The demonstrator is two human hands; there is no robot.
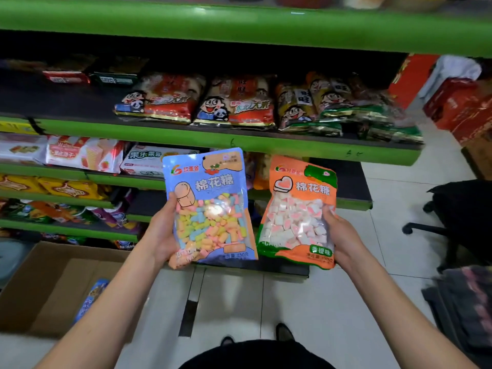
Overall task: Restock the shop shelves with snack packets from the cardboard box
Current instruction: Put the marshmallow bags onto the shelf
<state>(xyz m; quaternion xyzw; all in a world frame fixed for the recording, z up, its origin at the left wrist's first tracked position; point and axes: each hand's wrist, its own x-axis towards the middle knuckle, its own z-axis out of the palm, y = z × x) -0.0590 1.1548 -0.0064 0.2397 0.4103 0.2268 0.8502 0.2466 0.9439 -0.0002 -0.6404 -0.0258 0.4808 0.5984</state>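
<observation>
1. Left thumb [172,202] curled over the left edge of the blue bag [210,206], other fingers hidden behind it; left hand [161,231] clamped on the bag, held upright, face to camera.
2. Right thumb [328,213] pressed on the right edge of the orange bag [298,211], remaining fingers behind; right hand [346,237] gripping it, tilted slightly, just beside the blue bag, bottom corners near touching.
3. Both bags held in the air in front of the shelves [213,137], level with the lower tiers, not yet resting on any shelf.
4. Behind the bags, a dark bare stretch of shelf [348,179] at the right end of a lower tier; likely the slot for these two, though unconfirmed.
5. Upper tier already lined with rice-cracker packs [234,102] along its front edge; tiers to the left filled with wafers [82,154] and other packets.
6. Box [40,283] on the floor at lower left, flaps open, at least one packet [91,296] visible inside; much of its floor looks bare.
7. Judged progress: well along, with these two bags still to place and the box nearly drained.
</observation>
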